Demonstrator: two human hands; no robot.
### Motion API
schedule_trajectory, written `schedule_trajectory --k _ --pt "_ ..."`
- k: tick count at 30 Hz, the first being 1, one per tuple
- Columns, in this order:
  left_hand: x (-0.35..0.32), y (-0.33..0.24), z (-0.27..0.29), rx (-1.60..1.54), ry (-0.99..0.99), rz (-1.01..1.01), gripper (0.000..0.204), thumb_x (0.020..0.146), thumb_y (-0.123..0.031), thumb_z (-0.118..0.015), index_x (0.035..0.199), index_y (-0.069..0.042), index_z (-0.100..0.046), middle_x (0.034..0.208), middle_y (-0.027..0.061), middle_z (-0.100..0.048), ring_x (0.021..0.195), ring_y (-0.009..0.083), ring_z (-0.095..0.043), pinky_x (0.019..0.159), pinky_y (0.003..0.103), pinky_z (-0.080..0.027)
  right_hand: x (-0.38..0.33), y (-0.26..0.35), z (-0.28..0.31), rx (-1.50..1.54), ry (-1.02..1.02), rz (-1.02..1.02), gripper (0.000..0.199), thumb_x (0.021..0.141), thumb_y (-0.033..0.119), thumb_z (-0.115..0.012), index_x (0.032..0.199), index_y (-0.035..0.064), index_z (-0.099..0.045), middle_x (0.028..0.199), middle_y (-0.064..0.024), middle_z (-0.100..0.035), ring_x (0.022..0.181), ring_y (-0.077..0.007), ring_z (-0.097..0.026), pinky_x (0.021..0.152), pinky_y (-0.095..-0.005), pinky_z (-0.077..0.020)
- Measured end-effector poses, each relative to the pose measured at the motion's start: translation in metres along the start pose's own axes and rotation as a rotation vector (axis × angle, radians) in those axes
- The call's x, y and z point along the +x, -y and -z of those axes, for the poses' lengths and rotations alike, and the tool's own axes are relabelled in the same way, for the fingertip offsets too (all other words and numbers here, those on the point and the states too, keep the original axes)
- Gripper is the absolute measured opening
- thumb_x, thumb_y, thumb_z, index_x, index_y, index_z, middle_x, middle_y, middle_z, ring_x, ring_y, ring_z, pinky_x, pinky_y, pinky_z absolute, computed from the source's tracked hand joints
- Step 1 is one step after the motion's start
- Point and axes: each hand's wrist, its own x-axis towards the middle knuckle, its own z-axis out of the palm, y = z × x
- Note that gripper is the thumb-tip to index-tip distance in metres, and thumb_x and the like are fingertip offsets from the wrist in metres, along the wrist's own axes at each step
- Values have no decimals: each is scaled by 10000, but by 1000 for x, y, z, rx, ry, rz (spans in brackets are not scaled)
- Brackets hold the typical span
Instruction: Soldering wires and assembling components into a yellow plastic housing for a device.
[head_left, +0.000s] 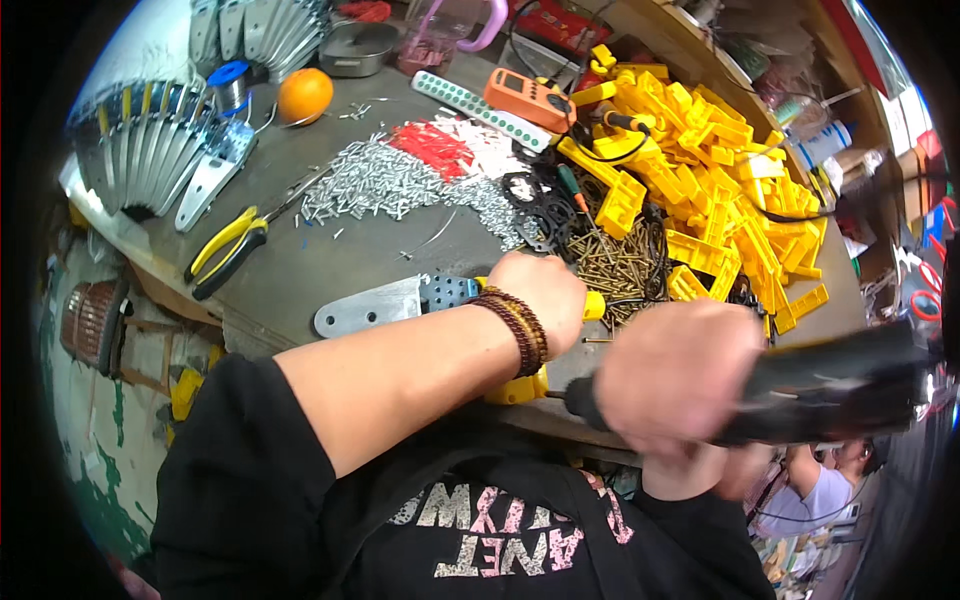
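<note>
My left hand [545, 295], a beaded bracelet at its wrist, is closed on a yellow plastic housing [520, 387] at the table's near edge. Beyond my wrist lie a grey metal plate with holes [370, 307] and a blue perforated piece [448, 292]; whether they are joined to the housing is hidden. My right hand [680, 375], smeared by motion, wraps round a black power screwdriver [830, 385]. Its thin bit [556, 394] points left at the housing, close to or touching it. Long brass-coloured screws [615, 270] are heaped just past my hands.
Yellow plastic housings [720, 160] are piled at the right. Silver metal pins [370, 180], red sleeves [432, 148] and white ones lie mid-table. Pliers [228, 245], an orange [305, 96], a solder spool [229, 88] and an orange multimeter [530, 100] surround them. Another person [810, 490] is at lower right.
</note>
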Motion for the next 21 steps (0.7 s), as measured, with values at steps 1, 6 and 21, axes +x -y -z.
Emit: schedule_trajectory --k 1,6,21 --pt "0 0 -1 5 -21 -4 276 859 -236 -537 977 -96 -744 1024 113 -715 980 246 -686 834 383 -533 4 4 -8 101 -111 85 463 632 237 -896 920 -2 -623 715 -74 -637 636 -214 -632 539 -331 -499" --pt "5 10 -10 -1 -59 -54 291 878 -305 -523 957 -103 -716 993 148 -693 926 283 -696 778 436 -557 -4 -26 -42 147 -510 -170 445 622 201 -899 869 10 -582 759 -120 -630 669 -242 -604 647 -348 -491" --pt "5 10 -7 -27 -99 -171 288 909 -329 -483 946 -147 -702 976 128 -693 875 279 -705 717 439 -566 19 -27 -45 190 -303 -72 377 752 329 -815 773 32 -584 699 -89 -617 591 -219 -587 539 -322 -469"
